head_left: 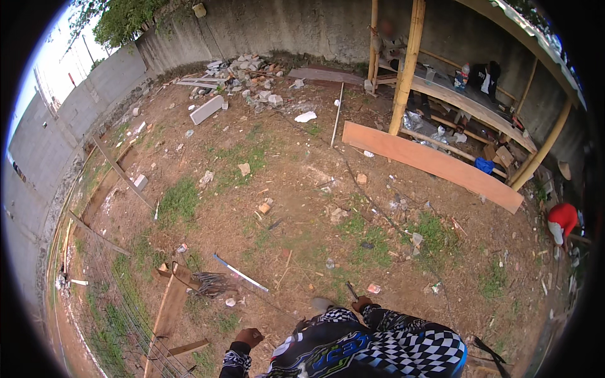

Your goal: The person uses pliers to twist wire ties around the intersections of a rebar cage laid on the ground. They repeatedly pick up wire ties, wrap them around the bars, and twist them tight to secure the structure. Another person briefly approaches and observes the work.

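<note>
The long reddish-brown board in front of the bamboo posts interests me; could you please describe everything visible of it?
The board is a long, narrow, flat wooden panel, perhaps plywood, with a plain reddish-brown face. It appears to stand on one long edge on the dirt ground, its broad face toward the camera. It hides the foot of a bamboo post and may lean on it; the contact is hidden. A blue bag shows just past its upper edge, toward its right end.
</note>
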A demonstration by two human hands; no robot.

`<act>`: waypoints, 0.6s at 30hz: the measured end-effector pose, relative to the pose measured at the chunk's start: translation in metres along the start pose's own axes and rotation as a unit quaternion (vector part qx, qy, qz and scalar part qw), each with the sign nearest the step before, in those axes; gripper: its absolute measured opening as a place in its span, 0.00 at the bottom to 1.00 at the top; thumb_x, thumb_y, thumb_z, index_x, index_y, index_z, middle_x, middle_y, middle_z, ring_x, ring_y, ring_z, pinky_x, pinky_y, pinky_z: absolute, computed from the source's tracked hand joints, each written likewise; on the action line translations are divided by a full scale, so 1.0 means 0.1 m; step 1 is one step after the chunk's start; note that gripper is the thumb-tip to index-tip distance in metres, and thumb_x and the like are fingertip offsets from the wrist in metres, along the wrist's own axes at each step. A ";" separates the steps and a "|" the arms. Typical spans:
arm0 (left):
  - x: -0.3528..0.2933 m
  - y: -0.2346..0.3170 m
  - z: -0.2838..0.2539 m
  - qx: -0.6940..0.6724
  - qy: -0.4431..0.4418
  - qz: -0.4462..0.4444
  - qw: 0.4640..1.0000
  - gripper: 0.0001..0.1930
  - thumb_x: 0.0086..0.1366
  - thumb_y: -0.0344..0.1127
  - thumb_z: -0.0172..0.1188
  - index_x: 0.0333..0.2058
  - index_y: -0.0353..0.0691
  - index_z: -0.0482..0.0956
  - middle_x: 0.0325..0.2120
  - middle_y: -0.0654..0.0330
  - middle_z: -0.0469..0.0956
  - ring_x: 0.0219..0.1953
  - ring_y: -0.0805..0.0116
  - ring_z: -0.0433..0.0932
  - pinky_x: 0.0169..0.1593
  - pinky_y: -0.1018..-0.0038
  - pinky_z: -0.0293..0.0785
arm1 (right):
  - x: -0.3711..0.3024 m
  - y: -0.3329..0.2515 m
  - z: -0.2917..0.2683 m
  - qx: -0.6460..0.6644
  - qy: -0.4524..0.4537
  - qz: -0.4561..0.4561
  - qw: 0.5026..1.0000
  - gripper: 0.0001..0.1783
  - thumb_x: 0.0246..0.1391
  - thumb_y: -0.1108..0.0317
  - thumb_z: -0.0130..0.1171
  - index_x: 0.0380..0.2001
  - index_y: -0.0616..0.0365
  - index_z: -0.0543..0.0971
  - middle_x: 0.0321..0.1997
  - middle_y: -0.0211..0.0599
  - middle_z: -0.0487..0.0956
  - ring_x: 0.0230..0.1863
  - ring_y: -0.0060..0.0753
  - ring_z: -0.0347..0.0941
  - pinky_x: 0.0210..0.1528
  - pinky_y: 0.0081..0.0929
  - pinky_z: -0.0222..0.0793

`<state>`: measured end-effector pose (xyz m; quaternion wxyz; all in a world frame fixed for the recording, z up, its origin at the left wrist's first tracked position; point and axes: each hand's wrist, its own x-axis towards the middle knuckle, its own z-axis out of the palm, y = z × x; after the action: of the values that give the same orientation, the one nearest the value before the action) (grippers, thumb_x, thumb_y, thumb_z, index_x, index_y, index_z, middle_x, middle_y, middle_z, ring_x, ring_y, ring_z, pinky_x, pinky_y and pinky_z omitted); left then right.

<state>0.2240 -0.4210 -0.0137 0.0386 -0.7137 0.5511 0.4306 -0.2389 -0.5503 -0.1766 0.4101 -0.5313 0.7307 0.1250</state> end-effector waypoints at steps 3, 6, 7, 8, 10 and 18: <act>-0.41 -0.42 0.69 -0.062 0.009 -0.051 0.997 0.16 0.52 0.50 0.66 0.33 0.44 0.83 0.30 0.54 0.83 0.36 0.58 0.82 0.42 0.66 0.77 | 0.00 -0.05 -0.07 -0.011 -0.007 -0.001 1.000 0.28 0.46 0.50 0.57 0.44 0.61 0.79 0.45 0.52 0.79 0.48 0.51 0.76 0.52 0.40 0.71; -0.73 -0.73 1.23 -0.057 -0.052 -0.116 0.990 0.21 0.52 0.48 0.66 0.44 0.50 0.81 0.37 0.51 0.81 0.45 0.58 0.80 0.50 0.66 0.73 | -0.07 -0.17 -0.19 -0.013 -0.034 0.004 0.999 0.29 0.46 0.50 0.56 0.45 0.62 0.78 0.45 0.53 0.79 0.48 0.50 0.76 0.52 0.40 0.71; -0.56 -1.27 1.79 -0.069 -0.020 -0.039 0.997 0.25 0.47 0.51 0.70 0.41 0.42 0.81 0.32 0.51 0.82 0.35 0.56 0.83 0.43 0.66 0.78 | -0.13 -0.24 -0.24 -0.010 -0.043 -0.001 0.999 0.28 0.46 0.50 0.56 0.45 0.62 0.78 0.45 0.52 0.79 0.48 0.50 0.76 0.52 0.40 0.70; -0.57 -1.44 1.98 -0.078 -0.059 -0.106 0.990 0.28 0.47 0.51 0.70 0.43 0.40 0.79 0.35 0.50 0.81 0.37 0.55 0.81 0.45 0.65 0.76 | -0.14 -0.29 -0.29 -0.017 -0.047 -0.004 0.999 0.28 0.46 0.50 0.56 0.45 0.62 0.78 0.45 0.52 0.79 0.47 0.50 0.76 0.52 0.40 0.70; -0.74 -1.34 2.01 -0.099 -0.061 -0.147 0.982 0.34 0.45 0.52 0.71 0.48 0.37 0.74 0.41 0.47 0.77 0.43 0.52 0.77 0.49 0.62 0.73 | -0.15 -0.36 -0.29 -0.031 -0.042 -0.018 0.998 0.28 0.46 0.51 0.56 0.45 0.62 0.78 0.45 0.53 0.79 0.47 0.50 0.76 0.52 0.40 0.70; -2.49 -0.05 -1.47 0.111 0.611 -0.174 0.764 0.53 0.47 0.36 0.71 0.68 0.47 0.46 0.68 0.51 0.42 0.68 0.47 0.47 0.65 0.55 0.56 | 0.00 -0.42 -0.17 -0.057 -0.048 -0.042 0.996 0.28 0.46 0.51 0.57 0.46 0.62 0.77 0.46 0.55 0.78 0.49 0.52 0.75 0.52 0.42 0.70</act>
<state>0.3070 -0.3092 0.2400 -0.1532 -0.9003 0.3681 -0.1746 -0.2100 -0.5777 -0.1552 0.4186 -0.5772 0.6790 0.1749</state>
